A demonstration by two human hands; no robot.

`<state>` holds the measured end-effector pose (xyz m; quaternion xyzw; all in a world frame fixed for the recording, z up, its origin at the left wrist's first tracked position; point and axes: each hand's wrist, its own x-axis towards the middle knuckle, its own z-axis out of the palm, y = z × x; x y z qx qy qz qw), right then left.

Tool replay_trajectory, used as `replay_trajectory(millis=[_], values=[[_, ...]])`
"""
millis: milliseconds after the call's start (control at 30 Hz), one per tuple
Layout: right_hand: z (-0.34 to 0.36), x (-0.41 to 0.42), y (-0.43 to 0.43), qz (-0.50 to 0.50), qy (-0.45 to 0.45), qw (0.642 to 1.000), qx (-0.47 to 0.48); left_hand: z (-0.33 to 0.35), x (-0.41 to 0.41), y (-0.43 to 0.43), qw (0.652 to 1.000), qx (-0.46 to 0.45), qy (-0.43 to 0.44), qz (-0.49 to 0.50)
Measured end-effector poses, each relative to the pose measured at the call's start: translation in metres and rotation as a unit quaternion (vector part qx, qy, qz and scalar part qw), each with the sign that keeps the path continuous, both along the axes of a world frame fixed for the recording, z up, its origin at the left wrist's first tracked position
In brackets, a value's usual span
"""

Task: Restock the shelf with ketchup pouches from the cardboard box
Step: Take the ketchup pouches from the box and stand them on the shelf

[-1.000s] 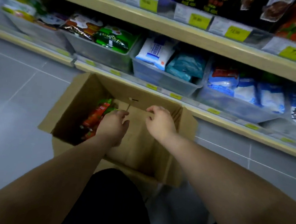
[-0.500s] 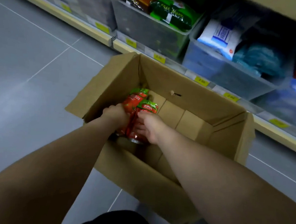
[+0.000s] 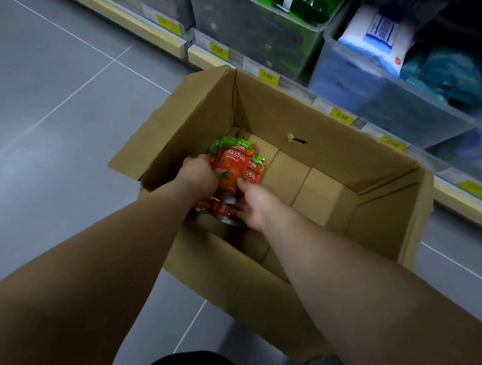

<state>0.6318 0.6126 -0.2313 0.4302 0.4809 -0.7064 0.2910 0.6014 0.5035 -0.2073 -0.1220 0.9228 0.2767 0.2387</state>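
**op:** Pouches (image 3: 236, 167) finally bunched up. A second ago my two hands were just hovering over the bare box floor, and the pack was lying flat over by the left wall. Half a second ago I'd got on either side of it. Now the left hand (image 3: 199, 173) is clamped on the left edge of the bundle and the right hand (image 3: 254, 204) is wrapped round the lower right, thumb on the front. Bundle is standing up, green tops pointing at the far wall.

**reply:** so still inside the box (image 3: 321, 159)?

**op:** Yep, left-hand end, low down, and I can't tell if the foil bottoms are touching the floor or not. Rest of the box looks bare. View has also dropped in closer, so the upper shelf is gone from sight; I only see the bottom shelf (image 3: 203, 55) with its clear bins (image 3: 261, 32) just behind the box.

**reply:** meaning?

**op:** My read: grab is done, lift is next. Nothing restocked yet, and I can't see where ketchup goes from here. Several slick pouches in one squeeze, so one could slide out.
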Motion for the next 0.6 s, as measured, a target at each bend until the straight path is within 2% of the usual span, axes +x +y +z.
replay_trajectory(millis=[67, 167, 400, 533, 600], values=[[-0.004, 0.005, 0.004, 0.015, 0.008, 1.0, 0.013, -0.005, 0.0, -0.002, 0.997, 0.044, -0.041, 0.046], [-0.009, 0.011, 0.012, 0.025, 0.017, 0.999, 0.016, -0.009, 0.004, 0.002, 0.967, 0.182, -0.122, 0.128], [-0.008, 0.021, 0.032, 0.055, 0.007, 0.998, -0.024, -0.015, 0.007, 0.011, 0.956, 0.229, -0.153, 0.104], [-0.001, 0.028, 0.048, 0.048, 0.025, 0.998, -0.02, -0.004, 0.016, 0.023, 0.921, 0.307, -0.207, 0.121], [0.006, 0.031, 0.059, 0.02, 0.035, 0.999, -0.014, 0.003, 0.019, 0.031, 0.922, 0.317, -0.194, 0.111]])
